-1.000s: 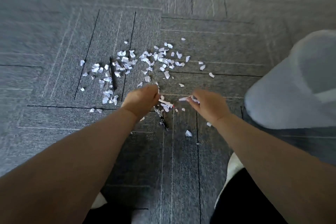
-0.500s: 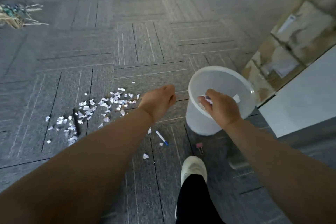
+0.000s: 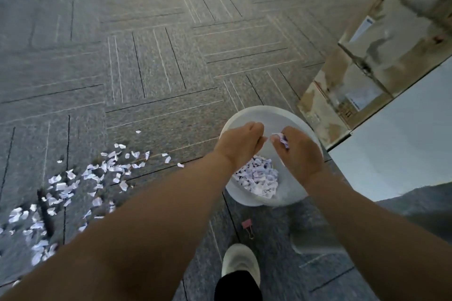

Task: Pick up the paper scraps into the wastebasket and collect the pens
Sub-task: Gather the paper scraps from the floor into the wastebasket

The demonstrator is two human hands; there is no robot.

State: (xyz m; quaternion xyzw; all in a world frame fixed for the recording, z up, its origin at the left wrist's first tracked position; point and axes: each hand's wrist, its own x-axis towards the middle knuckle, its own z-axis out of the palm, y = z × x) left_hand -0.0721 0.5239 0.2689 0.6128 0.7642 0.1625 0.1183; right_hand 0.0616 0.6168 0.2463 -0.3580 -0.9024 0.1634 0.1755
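Observation:
Both my hands hover over the white wastebasket (image 3: 274, 115), which has a heap of paper scraps (image 3: 256, 178) at its bottom. My right hand (image 3: 299, 155) pinches a small wad of scraps (image 3: 281, 140) in its fingertips. My left hand (image 3: 239, 146) is curled closed beside it, and what it holds is hidden. Many loose white scraps (image 3: 97, 173) lie on the grey carpet at the left. A dark pen (image 3: 45, 210) lies among them near the left edge.
A pink binder clip (image 3: 247, 226) lies on the carpet just below the basket. My white shoe (image 3: 241, 264) stands beneath it. Stacked cardboard boxes (image 3: 354, 68) and a white panel (image 3: 391, 144) close off the right side.
My hands rose from the scrap pile on the carpet and swung right to the wastebasket. The left hand, beside the basket half a second ago, is now over it too.

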